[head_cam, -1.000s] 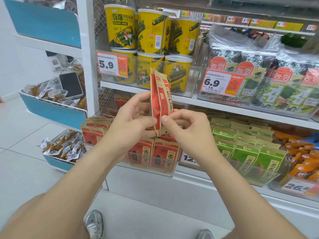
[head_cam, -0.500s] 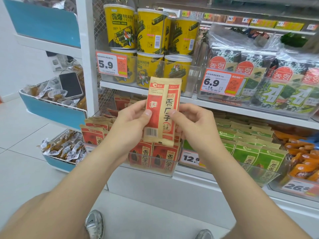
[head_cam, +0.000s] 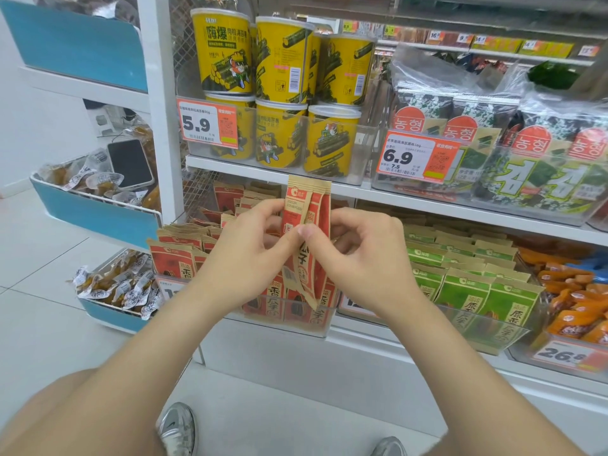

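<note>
Both hands are pinching the red seed packets (head_cam: 307, 209) upright, thumbs meeting at mid-height: left hand (head_cam: 246, 248), right hand (head_cam: 368, 255). Packets are hanging just above their clear bin (head_cam: 296, 328). Half a second ago the printed face was showing; now it is turning edge-on, suggesting the bundle is being squared for reshelving.

Bright even light, wide-angle edge distortion
</note>
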Demonstrator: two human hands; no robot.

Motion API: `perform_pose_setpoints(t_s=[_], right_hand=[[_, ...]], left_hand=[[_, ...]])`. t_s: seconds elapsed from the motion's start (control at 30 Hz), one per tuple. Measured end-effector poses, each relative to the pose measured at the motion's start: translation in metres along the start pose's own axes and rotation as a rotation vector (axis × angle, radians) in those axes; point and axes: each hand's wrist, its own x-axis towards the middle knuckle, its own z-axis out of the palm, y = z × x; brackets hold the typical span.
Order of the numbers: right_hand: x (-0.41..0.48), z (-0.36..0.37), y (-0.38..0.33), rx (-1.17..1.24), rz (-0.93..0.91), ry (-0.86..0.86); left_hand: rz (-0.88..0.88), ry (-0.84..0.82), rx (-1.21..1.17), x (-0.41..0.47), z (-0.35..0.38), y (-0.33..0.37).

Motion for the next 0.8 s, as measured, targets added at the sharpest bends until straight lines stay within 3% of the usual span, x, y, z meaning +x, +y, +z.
perform_pose_setpoints(t_s=[0.23, 0.6, 0.8], right_hand=[[-0.002, 0.008, -0.004, 0.016, -0.079, 0.099], [-0.002, 0.007, -0.001, 0.027, -0.102, 0.097], [0.004, 0.001, -0.003, 0.323, 0.063, 0.03]], left_hand=[[0.06, -0.002, 0.156, -0.003, 0.013, 0.0], [0.064, 0.004, 0.135, -0.002, 0.016, 0.003], [0.119, 0.045, -0.038, -0.007, 0.011, 0.008]])
